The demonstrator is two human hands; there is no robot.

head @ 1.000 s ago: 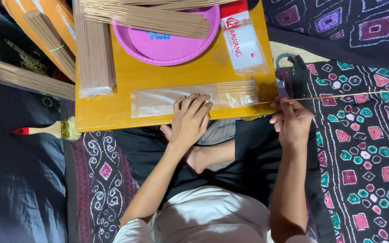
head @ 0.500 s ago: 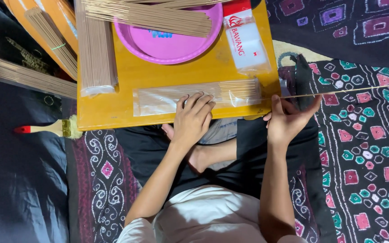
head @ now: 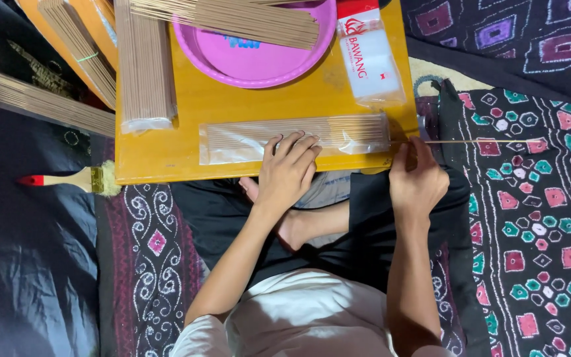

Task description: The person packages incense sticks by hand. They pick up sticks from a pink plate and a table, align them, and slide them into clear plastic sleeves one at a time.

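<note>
The left hand [head: 290, 168] is pressing flat, fingers open, on the sleeve [head: 292, 137] at frame centre, already partly filled. The right hand [head: 418, 178] is pinching one stick [head: 477, 141] at the sleeve's right mouth. Many sticks are waiting on the pink plate [head: 259, 63], upper middle.

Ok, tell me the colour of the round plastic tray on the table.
Pink; the round plastic tray shows best in the head view.

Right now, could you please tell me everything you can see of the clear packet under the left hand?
The clear packet is a long, flat plastic sleeve holding thin tan sticks, lying lengthwise along the near edge of the yellow table. The left hand presses flat on its middle. Its right end, beside the right hand, looks open, with one stick pointing out sideways past the table's edge.
</note>
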